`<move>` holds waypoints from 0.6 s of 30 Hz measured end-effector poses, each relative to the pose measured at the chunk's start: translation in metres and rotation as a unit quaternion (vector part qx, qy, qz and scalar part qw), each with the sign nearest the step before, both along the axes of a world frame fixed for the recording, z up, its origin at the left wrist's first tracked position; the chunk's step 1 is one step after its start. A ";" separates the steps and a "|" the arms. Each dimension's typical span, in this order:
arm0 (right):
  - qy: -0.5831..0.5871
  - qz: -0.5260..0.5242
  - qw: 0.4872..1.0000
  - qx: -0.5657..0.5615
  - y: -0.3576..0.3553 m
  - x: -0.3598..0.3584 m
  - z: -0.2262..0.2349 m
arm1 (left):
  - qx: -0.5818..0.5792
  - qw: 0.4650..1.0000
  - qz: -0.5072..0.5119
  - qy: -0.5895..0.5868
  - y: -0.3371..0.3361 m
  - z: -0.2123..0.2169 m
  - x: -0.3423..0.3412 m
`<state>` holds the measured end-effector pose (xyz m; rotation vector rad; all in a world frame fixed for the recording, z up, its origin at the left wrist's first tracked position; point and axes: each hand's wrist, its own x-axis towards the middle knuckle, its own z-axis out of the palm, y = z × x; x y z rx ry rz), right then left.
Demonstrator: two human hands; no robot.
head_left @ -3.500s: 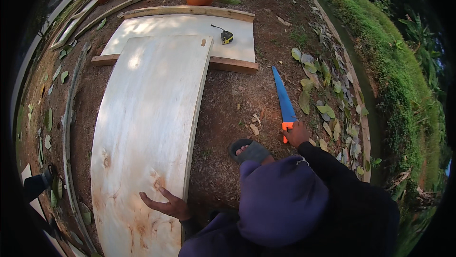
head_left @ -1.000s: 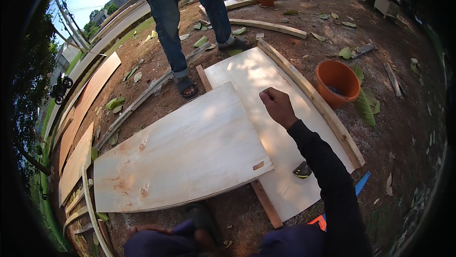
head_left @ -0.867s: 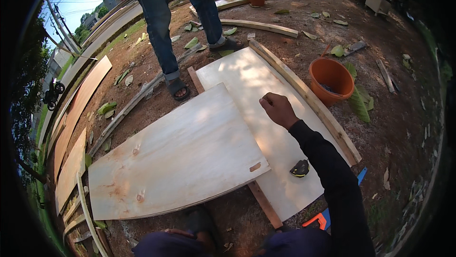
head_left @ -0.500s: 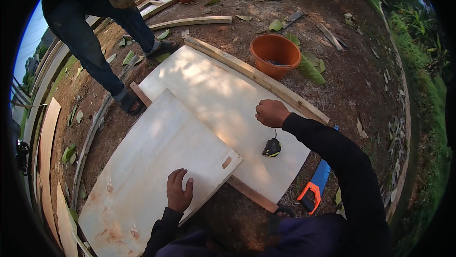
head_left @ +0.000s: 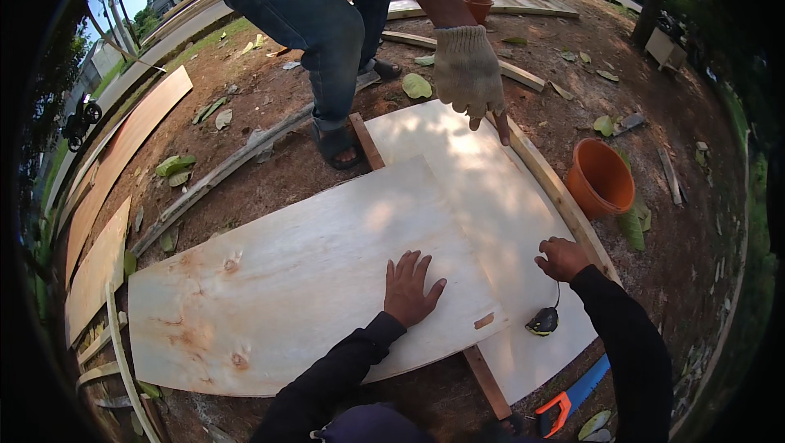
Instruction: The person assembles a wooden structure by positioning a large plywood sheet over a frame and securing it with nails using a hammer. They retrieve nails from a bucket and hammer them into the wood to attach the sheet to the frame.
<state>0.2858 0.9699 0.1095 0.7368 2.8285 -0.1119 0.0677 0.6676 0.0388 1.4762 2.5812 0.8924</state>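
Bare brown soil [head_left: 262, 189] scattered with leaves [head_left: 173, 166] spreads under the sunlit work. Nearest me, a saw [head_left: 582, 391] with a blue blade and an orange handle lies on the ground just beside the near corner of a pale lower sheet [head_left: 511, 230].

Palm down on the pale upper panel [head_left: 302, 287] sits the person's left hand [head_left: 411, 292], wide open with its fingers spread, gripping nothing. That panel overlaps the lower sheet; it has brown knot stains toward its left end and a small oblong brown patch near its right end. Close by, the right hand [head_left: 564, 260] is curled, fingers drawn together on a thin black cord [head_left: 558, 294]. At the cord's lower end is a black and yellow tape measure [head_left: 542, 322], over the lower sheet; I can't tell whether it rests there or hangs. Any print on its case is too small to read.

A wooden batten [head_left: 559, 191] runs along the sheet's far edge, an orange bucket [head_left: 579, 189] just beyond it. Across the sheet, a co-worker's gloved hand [head_left: 469, 75] reaches down, one finger extended toward the batten; whether it touches is unclear. Behind the co-worker's jeans [head_left: 331, 42] lie a wooden frame [head_left: 536, 11] and, farther off, a road [head_left: 168, 38].
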 end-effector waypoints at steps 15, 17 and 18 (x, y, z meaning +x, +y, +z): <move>-0.082 -0.247 0.963 -0.073 -0.002 0.084 -0.063 | -0.054 0.998 -0.023 0.039 0.011 -0.007 0.000; -0.147 -0.265 0.951 -0.057 -0.002 0.141 -0.062 | -0.045 0.998 -0.024 0.040 0.013 -0.008 0.004; -0.184 -0.272 0.943 -0.053 -0.008 0.171 -0.062 | -0.039 0.997 -0.034 0.049 0.013 -0.009 0.003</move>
